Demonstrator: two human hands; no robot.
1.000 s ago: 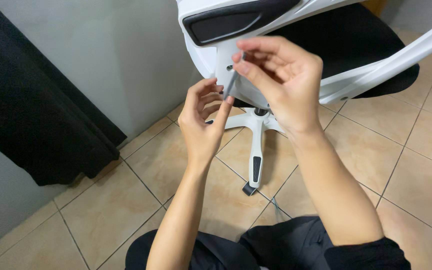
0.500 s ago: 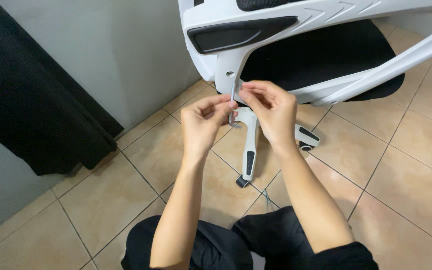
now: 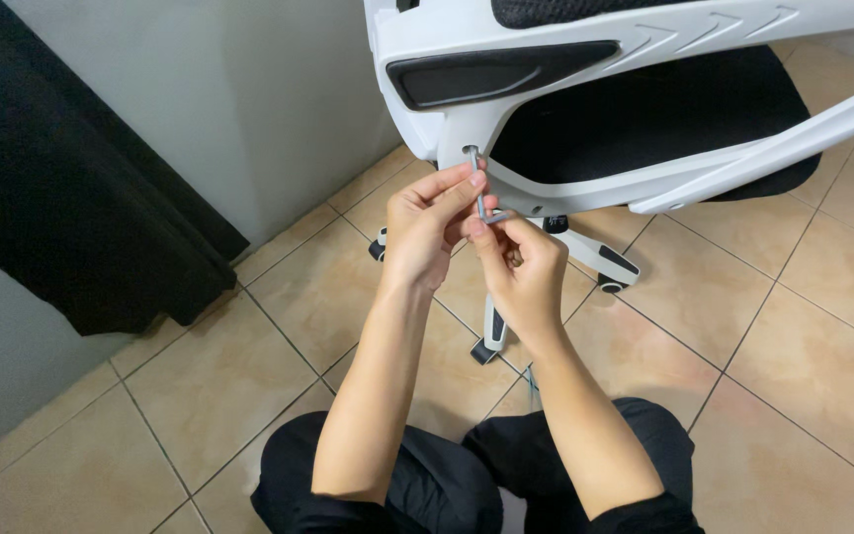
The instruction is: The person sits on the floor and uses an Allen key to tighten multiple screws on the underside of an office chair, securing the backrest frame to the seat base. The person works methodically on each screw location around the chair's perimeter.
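A white office chair [image 3: 644, 40] with a black seat [image 3: 644, 119] and black armrest pad [image 3: 496, 74] stands in front of me. A small metal hex key [image 3: 477, 188] points up into a screw hole under the armrest bracket. My left hand [image 3: 427, 232] pinches the key's upper shaft with thumb and fingers. My right hand [image 3: 521, 267] grips the key's lower bent end just below. Both hands touch each other under the armrest.
The chair's white star base with black castors [image 3: 491, 341] rests on beige floor tiles [image 3: 793, 326]. A grey wall [image 3: 249, 99] and a black curtain [image 3: 61, 188] stand at the left. My legs in black trousers [image 3: 467, 475] are at the bottom.
The chair frame has shifted right in view and my hands dropped lower. The right hand has moved from the key's top to its lower end.
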